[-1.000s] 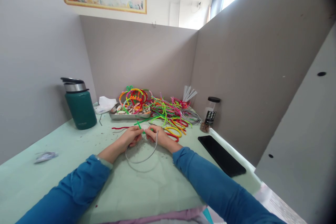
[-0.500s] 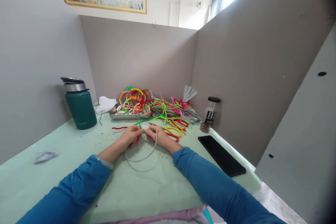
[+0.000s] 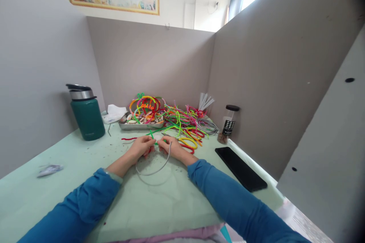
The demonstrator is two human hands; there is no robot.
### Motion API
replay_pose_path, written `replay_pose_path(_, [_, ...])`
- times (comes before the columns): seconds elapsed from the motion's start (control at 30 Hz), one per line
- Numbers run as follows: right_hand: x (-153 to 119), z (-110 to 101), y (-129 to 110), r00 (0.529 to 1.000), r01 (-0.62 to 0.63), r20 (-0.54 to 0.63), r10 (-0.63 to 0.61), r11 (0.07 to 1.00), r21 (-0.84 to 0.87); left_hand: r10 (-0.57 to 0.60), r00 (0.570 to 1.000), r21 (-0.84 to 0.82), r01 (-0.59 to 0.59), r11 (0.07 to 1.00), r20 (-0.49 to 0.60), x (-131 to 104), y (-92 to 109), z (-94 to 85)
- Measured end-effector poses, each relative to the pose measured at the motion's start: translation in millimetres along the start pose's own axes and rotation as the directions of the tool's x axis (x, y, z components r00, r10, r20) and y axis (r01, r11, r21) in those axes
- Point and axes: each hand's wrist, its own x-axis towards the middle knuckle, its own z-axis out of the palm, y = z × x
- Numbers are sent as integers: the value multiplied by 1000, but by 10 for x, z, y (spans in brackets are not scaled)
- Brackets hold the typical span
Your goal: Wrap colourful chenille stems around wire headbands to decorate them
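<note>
My left hand (image 3: 142,147) pinches a bright green pipe cleaner (image 3: 151,134), one end of which sticks up above the fingertips. Close beside it, my right hand (image 3: 173,148) is closed on the same pipe cleaner, thumb and finger pressed together. A thin grey hoop (image 3: 154,174) hangs in a curve below both hands, its ends running up to the fingers. Exactly how the pipe cleaner meets the hoop is hidden by my fingers. A dark red pipe cleaner (image 3: 129,138) lies left of my left hand.
Behind my hands are a metal tray (image 3: 142,126) of small pieces, colourful headbands (image 3: 145,102), and a pile of pipe cleaners (image 3: 182,119). Scissors (image 3: 189,143) lie by my right wrist. A green bottle (image 3: 88,115), a jar (image 3: 229,123) and a black phone (image 3: 241,169) stand or lie around.
My fingertips and the green pipe cleaner have shifted very slightly. Otherwise both hands keep the same hold.
</note>
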Motion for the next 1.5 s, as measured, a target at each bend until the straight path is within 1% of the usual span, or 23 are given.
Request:
replay_pose_path(0.13, [3, 8, 20, 1000, 7, 6, -7, 1000, 10, -16, 999, -23, 17, 1000, 30, 5, 8, -4])
replay_pose_path(0.3, [5, 11, 26, 1000, 20, 8, -20, 1000, 14, -21, 1000, -54, 22, 998, 11, -3, 34, 8])
replay_pose_path(0.5, [0, 5, 29, 1000, 4, 14, -4, 1000, 11, 21, 1000, 16, -21, 1000, -7, 29, -26, -16])
replay_pose_path(0.7, [7, 7, 66, 1000, 25, 13, -25, 1000, 14, 34, 999, 74, -33, 997, -15, 68, -74, -27])
replay_pose_path(0.93, [16, 10, 58, 1000, 3, 10, -3, 1000, 0, 105, 994, 126, -98, 987, -43, 63, -52, -2])
replay_pose_path(1.13, [14, 9, 39, 1000, -3, 6, 3, 1000, -13, 121, 990, 125, -111, 986, -70, 59, -39, 1])
replay_pose_path(1.27, [11, 8, 30, 1000, -4, 4, 4, 1000, -8, 130, 990, 120, -123, 985, -53, 58, -40, 2])
replay_pose_path(1.37, [3, 8, 13, 1000, -1, -1, 1, 1000, 0, 163, 984, 153, -151, 977, -67, 58, -39, 0])
replay_pose_path(1.5, [-2, 7, -2, 1000, -3, 1, 3, 1000, 3, 172, 982, 220, -152, 964, -77, 69, -52, -15])
